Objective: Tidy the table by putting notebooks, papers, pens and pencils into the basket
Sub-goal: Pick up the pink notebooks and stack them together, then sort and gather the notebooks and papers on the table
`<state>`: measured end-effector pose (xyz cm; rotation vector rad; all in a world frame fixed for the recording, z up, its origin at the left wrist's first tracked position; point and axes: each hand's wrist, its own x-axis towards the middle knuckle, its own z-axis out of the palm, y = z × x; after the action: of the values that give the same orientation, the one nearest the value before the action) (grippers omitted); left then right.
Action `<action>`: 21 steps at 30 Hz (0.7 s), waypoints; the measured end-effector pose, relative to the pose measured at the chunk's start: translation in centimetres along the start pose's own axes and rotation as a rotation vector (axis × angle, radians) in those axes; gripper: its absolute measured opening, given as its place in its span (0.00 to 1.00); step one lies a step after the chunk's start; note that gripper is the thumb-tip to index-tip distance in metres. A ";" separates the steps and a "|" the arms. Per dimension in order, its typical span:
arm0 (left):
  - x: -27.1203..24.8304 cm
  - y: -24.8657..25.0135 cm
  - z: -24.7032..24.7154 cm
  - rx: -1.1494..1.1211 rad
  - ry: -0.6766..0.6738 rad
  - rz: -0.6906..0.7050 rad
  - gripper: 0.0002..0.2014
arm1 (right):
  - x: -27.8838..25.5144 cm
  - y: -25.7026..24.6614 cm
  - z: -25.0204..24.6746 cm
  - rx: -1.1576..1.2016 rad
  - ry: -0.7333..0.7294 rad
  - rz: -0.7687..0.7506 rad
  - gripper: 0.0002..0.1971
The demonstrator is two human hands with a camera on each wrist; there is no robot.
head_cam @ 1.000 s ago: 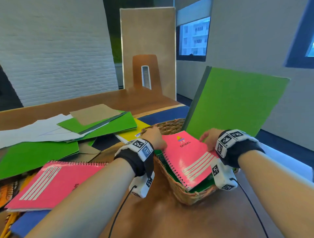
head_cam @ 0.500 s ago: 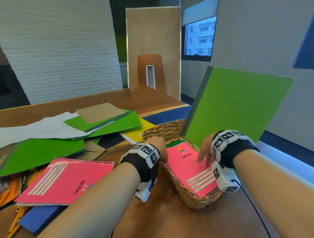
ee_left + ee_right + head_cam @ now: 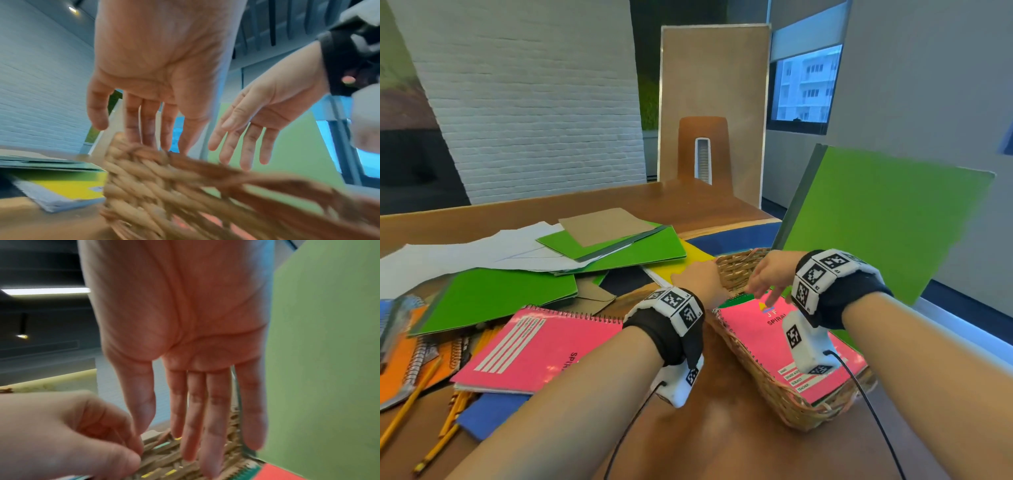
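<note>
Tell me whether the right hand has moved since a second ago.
Yes. The right hand has lifted off the pink notebook and shifted toward the basket's far rim, fingers open.

A white painted brick wall (image 3: 534, 102) stands left; a brown wooden chair back (image 3: 703, 150) fronts a tan upright panel (image 3: 714, 85); a daylit window (image 3: 806, 89) sits right.

1. A pink spiral notebook (image 3: 784, 346) lies in the wicker basket (image 3: 763, 383).
2. Both hands hover above it, left hand (image 3: 700, 279), right hand (image 3: 770, 274).
3. A second pink notebook (image 3: 541, 349) lies on the tabletop (image 3: 722, 438).
</note>
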<state>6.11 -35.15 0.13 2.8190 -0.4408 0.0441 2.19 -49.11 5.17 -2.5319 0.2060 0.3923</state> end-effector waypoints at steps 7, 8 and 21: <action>-1.6 -8.3 -4.8 -0.096 0.143 -0.133 0.09 | 1.0 -5.8 2.6 0.109 0.109 -0.207 0.08; -2.0 -9.8 -5.2 -0.093 0.149 -0.166 0.09 | 1.2 -6.7 3.2 0.098 0.099 -0.227 0.08; -8.0 -24.5 -5.7 -0.034 0.311 -0.492 0.09 | 3.4 -15.4 11.7 -0.019 0.005 -0.402 0.08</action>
<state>6.01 -8.80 -1.77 2.7356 0.3170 0.3592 6.16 -30.04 2.59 -2.5118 -0.3027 0.2281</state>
